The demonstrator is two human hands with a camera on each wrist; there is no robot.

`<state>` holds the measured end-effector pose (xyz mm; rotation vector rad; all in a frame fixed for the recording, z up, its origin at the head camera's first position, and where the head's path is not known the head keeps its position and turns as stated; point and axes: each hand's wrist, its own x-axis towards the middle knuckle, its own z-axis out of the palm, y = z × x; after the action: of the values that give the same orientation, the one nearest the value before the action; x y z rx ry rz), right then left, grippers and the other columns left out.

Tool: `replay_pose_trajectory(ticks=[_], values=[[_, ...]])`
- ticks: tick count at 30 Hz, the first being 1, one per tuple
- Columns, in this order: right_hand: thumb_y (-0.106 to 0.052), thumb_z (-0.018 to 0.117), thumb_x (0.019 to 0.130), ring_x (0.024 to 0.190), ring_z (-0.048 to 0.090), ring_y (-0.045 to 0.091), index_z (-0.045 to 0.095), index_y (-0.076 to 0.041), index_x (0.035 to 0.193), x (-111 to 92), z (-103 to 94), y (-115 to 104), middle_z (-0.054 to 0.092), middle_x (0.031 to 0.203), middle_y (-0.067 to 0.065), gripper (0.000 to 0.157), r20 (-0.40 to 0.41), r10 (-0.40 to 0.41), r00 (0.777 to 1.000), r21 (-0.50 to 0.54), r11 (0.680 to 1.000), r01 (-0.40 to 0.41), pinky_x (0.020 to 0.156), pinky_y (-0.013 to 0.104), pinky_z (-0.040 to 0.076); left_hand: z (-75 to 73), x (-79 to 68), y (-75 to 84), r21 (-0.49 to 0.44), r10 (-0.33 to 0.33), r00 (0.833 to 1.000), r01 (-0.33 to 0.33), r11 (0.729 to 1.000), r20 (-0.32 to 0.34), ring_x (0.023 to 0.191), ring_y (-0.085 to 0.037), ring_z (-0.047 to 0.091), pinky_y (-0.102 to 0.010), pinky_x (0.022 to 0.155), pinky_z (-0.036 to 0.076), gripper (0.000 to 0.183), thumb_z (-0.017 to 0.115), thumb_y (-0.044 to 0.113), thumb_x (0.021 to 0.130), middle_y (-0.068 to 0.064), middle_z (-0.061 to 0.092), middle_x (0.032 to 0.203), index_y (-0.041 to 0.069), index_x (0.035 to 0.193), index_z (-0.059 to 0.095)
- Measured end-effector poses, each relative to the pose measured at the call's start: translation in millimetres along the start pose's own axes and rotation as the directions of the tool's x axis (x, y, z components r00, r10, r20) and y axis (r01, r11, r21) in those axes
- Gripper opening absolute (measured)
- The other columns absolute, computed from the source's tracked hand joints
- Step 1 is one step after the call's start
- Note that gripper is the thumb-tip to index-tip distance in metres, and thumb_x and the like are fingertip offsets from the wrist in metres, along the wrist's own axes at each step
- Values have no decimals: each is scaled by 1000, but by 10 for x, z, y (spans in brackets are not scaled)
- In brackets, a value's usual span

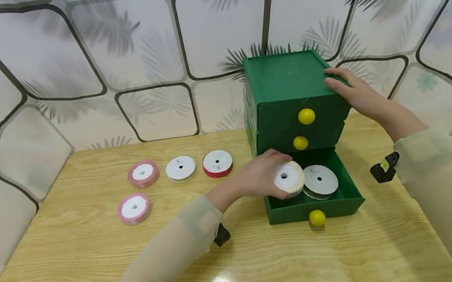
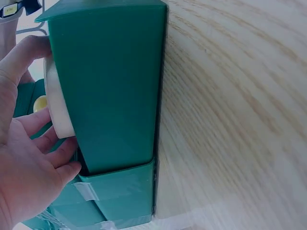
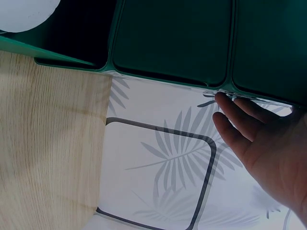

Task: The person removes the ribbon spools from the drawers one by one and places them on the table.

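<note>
My left hand (image 1: 259,175) grips a cream ribbon spool (image 1: 294,182) at the left side of the pulled-out bottom drawer (image 1: 293,215). In the left wrist view the thumb and fingers hold the spool's edge (image 2: 58,108) at the drawer's rim. A white-faced ribbon spool (image 1: 321,179) lies in the drawer, right of the held one. My right hand (image 1: 358,92) rests against the upper right edge of the green drawer cabinet (image 1: 287,75). Its fingers look fairly straight in the right wrist view, touching the cabinet's side (image 3: 168,81).
Left on the wooden table (image 1: 66,239) lie two pink ribbon spools (image 1: 143,174) (image 1: 134,209), a white spool (image 1: 181,169) and a red-edged spool (image 1: 217,163). The cabinet's upper two drawers, with yellow knobs (image 1: 306,116), are closed. A patterned wall (image 1: 140,40) stands behind.
</note>
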<state>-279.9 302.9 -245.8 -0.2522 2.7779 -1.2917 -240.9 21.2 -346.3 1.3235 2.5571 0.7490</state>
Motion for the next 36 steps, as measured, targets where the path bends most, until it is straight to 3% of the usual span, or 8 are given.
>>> replay_pose_trajectory(ticks=[11, 16, 28, 36], values=[[-51, 32, 102, 139, 12, 49, 6, -16, 157, 9, 7, 3, -7, 160, 18, 70, 5, -1, 1000, 0, 1000, 1, 106, 66, 18, -58, -69, 23, -117, -5, 996, -5, 993, -87, 109, -19, 47, -27, 87, 42, 75, 84, 32, 74, -8, 47, 133, 10, 138, 52], [-51, 32, 103, 141, 6, 46, 6, -16, 157, 3, 7, 0, -8, 160, 17, 70, 3, -5, 1000, -16, 1000, 5, 107, 66, 13, -98, -131, 21, -179, -20, 992, -3, 984, -124, 115, -21, 45, -29, 90, 42, 75, 85, 29, 74, -9, 45, 135, 9, 138, 52], [-51, 31, 102, 142, 2, 46, 5, -16, 158, -6, 0, -12, -8, 160, 18, 71, 3, 3, 1000, -19, 1000, -3, 108, 67, 9, -136, -395, -82, -213, -46, 984, 8, 977, -175, 113, -20, 48, -31, 93, 43, 77, 86, 28, 71, -8, 47, 134, 8, 137, 52], [-51, 31, 103, 142, 2, 45, 6, -15, 157, -9, 4, -10, -7, 160, 18, 70, -3, -4, 1000, -19, 1000, 4, 108, 66, 8, -179, -596, -132, -234, -80, 968, 24, 972, -236, 119, -24, 46, -37, 96, 42, 78, 87, 27, 70, -10, 46, 137, 8, 137, 52]])
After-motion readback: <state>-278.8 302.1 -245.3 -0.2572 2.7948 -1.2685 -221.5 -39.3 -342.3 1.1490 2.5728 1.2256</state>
